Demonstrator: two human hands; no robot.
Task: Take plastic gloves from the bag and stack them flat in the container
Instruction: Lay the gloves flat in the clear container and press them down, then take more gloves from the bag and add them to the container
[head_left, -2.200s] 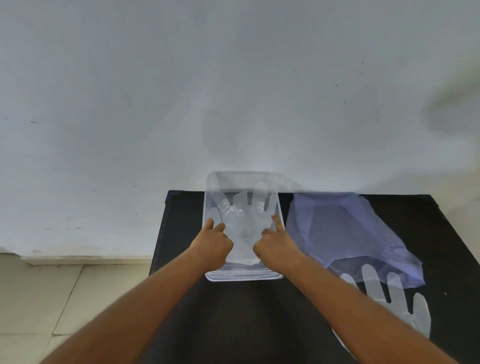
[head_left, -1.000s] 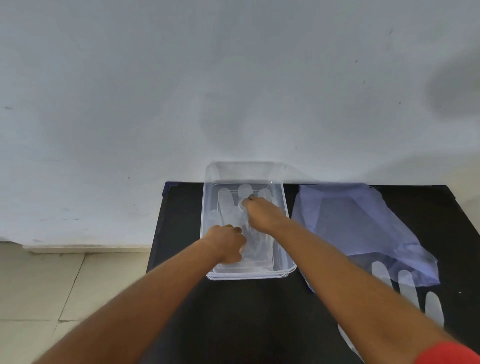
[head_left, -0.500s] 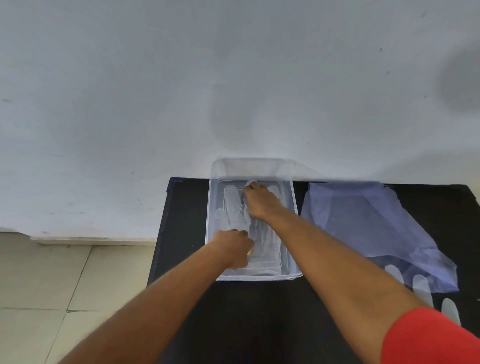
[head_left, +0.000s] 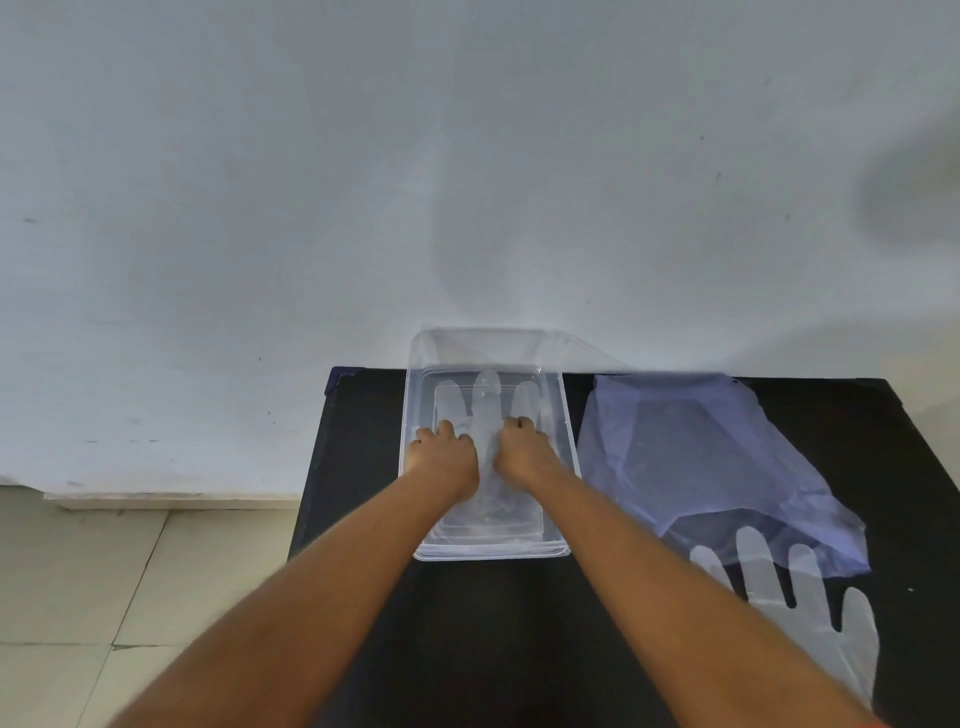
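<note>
A clear plastic container (head_left: 568, 431) stands at the back of the black table (head_left: 519, 649). Clear plastic gloves (head_left: 487, 400) lie flat inside it, fingers pointing away from me. My left hand (head_left: 442, 454) and my right hand (head_left: 524, 449) both rest inside the container, side by side, pressing down on the gloves with fingers curled. To the right lies a bluish translucent bag (head_left: 711, 457). Another glove (head_left: 810, 587) sticks out from the bag's near end, lying flat on the table.
A white wall (head_left: 467, 182) rises directly behind the table. Beige floor tiles (head_left: 104, 587) show to the left, past the table's left edge. The container's clear lid (head_left: 483, 345) leans against the wall behind it.
My right hand has drawn back from the glove's fingertips to its palm area. My left hand has moved forward, level with the right. Both now press side by side.
</note>
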